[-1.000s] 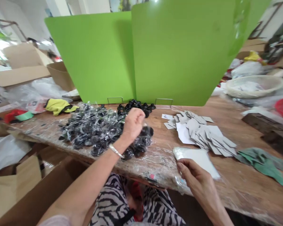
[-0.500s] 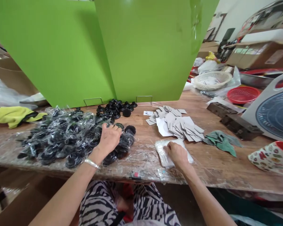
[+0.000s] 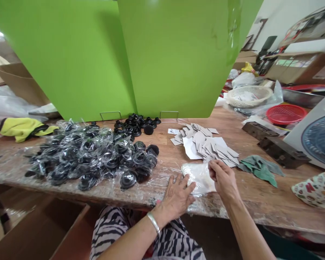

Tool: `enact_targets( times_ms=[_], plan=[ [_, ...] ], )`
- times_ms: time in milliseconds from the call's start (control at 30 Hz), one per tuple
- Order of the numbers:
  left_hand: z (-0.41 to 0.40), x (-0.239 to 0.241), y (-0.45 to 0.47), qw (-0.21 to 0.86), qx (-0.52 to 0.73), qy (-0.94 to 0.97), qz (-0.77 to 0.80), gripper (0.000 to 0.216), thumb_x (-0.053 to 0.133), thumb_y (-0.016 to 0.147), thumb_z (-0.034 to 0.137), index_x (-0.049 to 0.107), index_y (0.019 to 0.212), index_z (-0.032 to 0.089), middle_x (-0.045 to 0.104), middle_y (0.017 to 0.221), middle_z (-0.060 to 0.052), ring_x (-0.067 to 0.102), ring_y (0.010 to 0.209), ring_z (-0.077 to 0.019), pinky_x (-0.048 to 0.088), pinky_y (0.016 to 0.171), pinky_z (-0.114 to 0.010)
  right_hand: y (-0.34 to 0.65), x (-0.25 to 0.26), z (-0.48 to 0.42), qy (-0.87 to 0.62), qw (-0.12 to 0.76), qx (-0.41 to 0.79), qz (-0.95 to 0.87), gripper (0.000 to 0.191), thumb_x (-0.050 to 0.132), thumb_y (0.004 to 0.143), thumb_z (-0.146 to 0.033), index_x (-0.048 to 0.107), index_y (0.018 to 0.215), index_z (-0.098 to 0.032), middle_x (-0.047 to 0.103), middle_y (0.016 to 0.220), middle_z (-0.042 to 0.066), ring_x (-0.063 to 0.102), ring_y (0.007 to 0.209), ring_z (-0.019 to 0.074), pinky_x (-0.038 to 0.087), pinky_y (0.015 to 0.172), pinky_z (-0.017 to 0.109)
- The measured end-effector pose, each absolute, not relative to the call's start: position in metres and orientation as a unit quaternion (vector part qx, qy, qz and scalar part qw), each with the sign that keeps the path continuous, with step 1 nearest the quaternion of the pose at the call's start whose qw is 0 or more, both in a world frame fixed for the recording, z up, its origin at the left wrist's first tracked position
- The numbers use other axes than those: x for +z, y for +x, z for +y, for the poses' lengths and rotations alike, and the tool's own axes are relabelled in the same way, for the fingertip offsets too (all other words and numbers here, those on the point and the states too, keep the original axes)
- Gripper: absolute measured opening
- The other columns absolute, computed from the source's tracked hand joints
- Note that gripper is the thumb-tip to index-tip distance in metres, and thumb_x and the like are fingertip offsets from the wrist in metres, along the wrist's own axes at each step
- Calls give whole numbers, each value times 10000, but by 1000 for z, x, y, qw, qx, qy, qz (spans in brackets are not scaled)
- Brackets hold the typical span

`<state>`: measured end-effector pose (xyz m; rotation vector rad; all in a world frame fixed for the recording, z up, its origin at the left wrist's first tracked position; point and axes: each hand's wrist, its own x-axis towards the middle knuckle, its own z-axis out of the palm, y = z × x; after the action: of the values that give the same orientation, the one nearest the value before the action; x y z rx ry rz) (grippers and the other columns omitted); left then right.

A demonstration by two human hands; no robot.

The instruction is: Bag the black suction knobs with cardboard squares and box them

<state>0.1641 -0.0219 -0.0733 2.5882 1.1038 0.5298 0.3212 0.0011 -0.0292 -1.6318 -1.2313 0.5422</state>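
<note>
Having left the film-wrapped black parts (image 3: pixel 108 160), the left hand (image 3: pixel 176 196) spreads against the near-left edge of the clear plastic bags (image 3: pixel 196 173); the right hand (image 3: pixel 224 178) pinches up their right side. Light, flat pressure should steady the stack. Beyond both hands, green boards (image 3: pixel 173 57) stand on the wood-grain bench (image 3: pixel 165 146).

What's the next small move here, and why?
Probably peel upward from the plastic bags with the right hand: it appears to pinch film at their right side, while the left hand lies spread at their near-left edge.
</note>
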Motion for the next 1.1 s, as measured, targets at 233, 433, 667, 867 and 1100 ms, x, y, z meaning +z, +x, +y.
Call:
enact_targets(
  times_ms=[233,433,667,867,1100],
  plan=[
    [-40,-51,116,436,412,666,442,249,430,845,265,647,864,143,641,853,-78,576,791,-161,459,731,-292,276,4,-35,-575,522,154,-612,192,518,773,-328,524,641,-189,440,526,-49,377,480,83,317,458,204],
    [-63,-41,73,698,529,287,388,345,672,669,291,615,966,125,680,892,-83,622,821,-173,471,764,-260,193,-22,-70,-391,402,227,-796,209,380,849,-201,585,822,-174,608,809,68,546,754,159,460,686,282],
    [-67,-34,47,723,485,194,452,283,651,661,237,586,900,99,677,652,-87,635,494,-201,478,408,-256,222,-23,-68,-511,402,459,-605,288,549,759,-448,620,850,-185,635,792,46,557,697,165,449,583,265],
    [-69,-29,58,712,485,186,472,250,625,674,212,585,884,83,672,637,-93,630,492,-188,485,416,-250,216,-32,-67,-512,347,622,-480,379,636,629,-512,627,764,-159,582,635,0,462,529,104,365,506,229],
    [-71,-32,43,617,520,242,539,328,686,615,263,590,901,133,640,714,-45,598,594,-152,493,542,-269,216,-36,-65,-532,401,603,-439,370,638,627,-499,490,544,-169,390,469,-63,309,464,70,242,455,213]
  ],
)
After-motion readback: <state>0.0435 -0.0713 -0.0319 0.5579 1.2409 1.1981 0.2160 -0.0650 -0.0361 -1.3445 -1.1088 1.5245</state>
